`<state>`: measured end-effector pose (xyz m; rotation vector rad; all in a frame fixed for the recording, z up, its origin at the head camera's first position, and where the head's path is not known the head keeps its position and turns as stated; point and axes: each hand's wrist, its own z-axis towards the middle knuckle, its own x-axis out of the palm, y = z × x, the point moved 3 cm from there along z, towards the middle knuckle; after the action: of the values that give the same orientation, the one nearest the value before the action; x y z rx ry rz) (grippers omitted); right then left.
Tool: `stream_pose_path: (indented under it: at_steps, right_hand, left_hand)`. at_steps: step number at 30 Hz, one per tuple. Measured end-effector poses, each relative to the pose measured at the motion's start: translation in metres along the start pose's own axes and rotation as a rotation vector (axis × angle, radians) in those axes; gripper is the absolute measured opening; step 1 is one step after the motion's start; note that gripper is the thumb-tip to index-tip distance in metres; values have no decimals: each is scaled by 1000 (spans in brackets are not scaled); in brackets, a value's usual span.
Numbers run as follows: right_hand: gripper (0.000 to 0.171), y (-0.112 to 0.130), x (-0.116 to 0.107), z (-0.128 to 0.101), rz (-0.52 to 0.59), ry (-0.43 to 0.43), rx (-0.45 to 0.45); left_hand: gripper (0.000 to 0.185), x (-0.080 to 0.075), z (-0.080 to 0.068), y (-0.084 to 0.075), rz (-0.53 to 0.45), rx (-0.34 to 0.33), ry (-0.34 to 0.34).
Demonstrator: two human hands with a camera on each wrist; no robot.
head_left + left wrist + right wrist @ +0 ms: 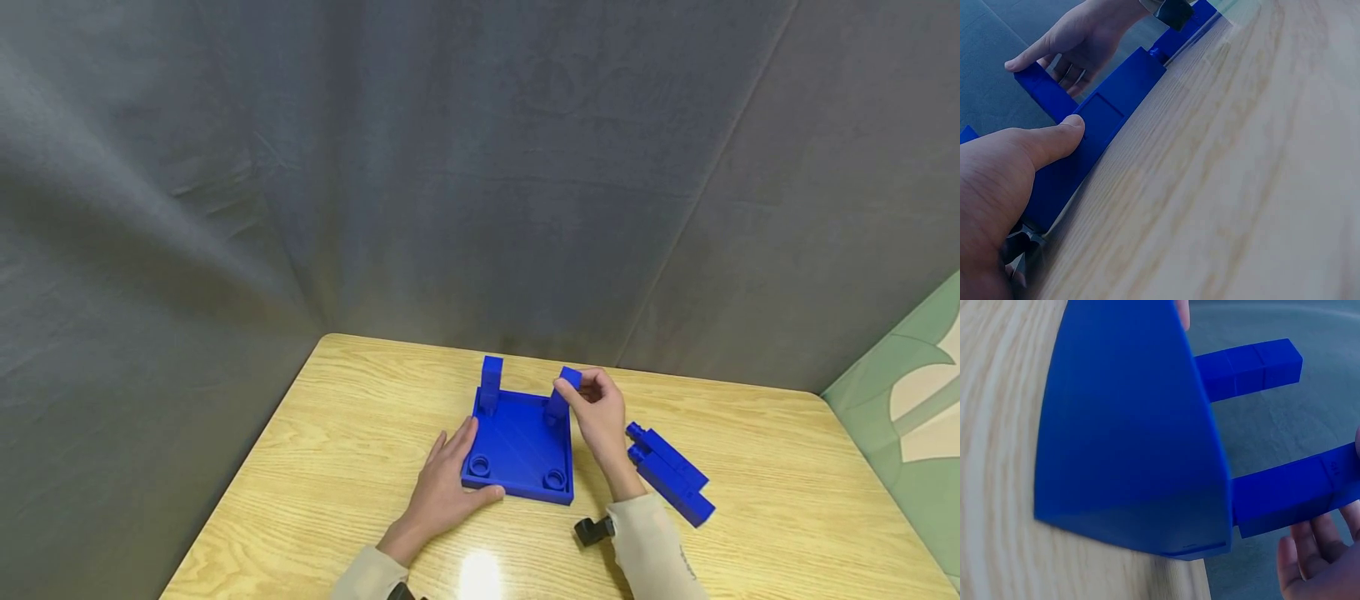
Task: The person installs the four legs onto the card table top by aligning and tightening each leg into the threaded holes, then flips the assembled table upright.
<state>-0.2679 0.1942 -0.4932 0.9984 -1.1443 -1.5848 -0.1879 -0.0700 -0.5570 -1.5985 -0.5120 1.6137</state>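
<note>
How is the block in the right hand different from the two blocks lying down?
The held block stands up at a corner of the tray; the lying blocks rest flat on the table. The right hand grips the held block; no hand touches the lying blocks. All are blue.

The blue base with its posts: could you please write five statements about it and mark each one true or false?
1. The right hand holds a post at the far right corner of the base. True.
2. The left hand is well away from the base. False: it touches the left and near edges.
3. Two loose posts lie on the table, right of the base. True.
4. A post stands at every corner of the base. False: only the two far corners have one; the near sockets are empty.
5. The far left post stands with no hand on it. True.
</note>
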Motion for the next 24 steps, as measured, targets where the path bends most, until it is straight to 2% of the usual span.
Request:
stream_pose_path:
  at_steps: [6,9,12,18,20,24]
  right_hand:
    - [28,1,1,0,-45,-1,-22]
    - [30,-1,-1,0,-26,27,-42]
    - [35,-4,-2,1,54,106,-88]
    - [54,-10,-1,3,308,334,-130]
    - [54,-12,0,3,347,372,-121]
    - [51,-14,0,3,355,396,-128]
  left_hand:
    - [116,0,-1,0,-1,20,-5]
    - [115,0,0,0,-5,24,-8]
    - [114,1,0,0,-8,23,-7]
    - [115,0,0,1,4,24,-4]
    - [115,0,0,1,7,22,-3]
    - [115,1,-1,1,-2,19,-7]
